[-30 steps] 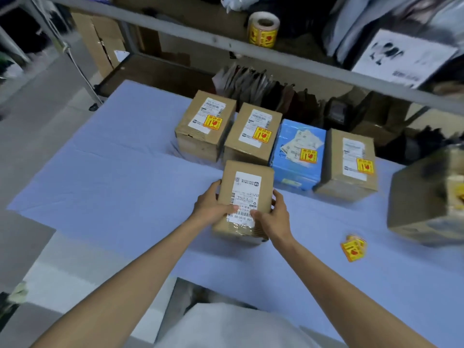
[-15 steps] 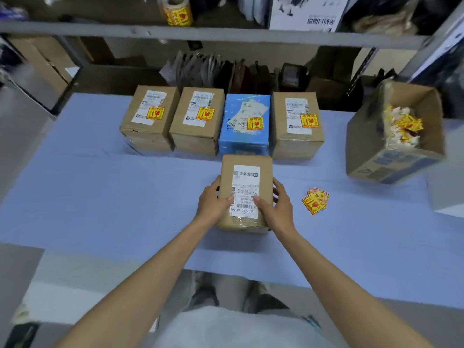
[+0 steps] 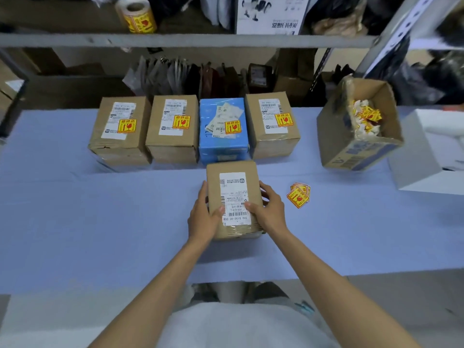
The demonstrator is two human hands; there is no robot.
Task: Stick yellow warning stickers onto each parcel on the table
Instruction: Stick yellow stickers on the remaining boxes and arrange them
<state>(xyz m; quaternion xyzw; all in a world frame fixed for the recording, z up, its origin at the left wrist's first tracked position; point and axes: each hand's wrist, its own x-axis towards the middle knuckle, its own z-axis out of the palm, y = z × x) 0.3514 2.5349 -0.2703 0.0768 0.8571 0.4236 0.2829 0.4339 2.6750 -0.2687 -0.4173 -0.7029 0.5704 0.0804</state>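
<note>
Four back-row parcels already wear yellow stickers, while my left hand and right hand, fingers curled round its sides, hold the unstickered fifth parcel on the blue surface, with spare stickers lying near its right.

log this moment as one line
held: unstickered parcel | left hand: grips its left side | right hand: grips its right side | back row parcels: all four stickered | loose stickers: right of parcel

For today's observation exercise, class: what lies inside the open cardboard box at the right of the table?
The open box holds crumpled yellow stickers and white paper scraps. Whatever lies beneath that heap is covered.
</note>
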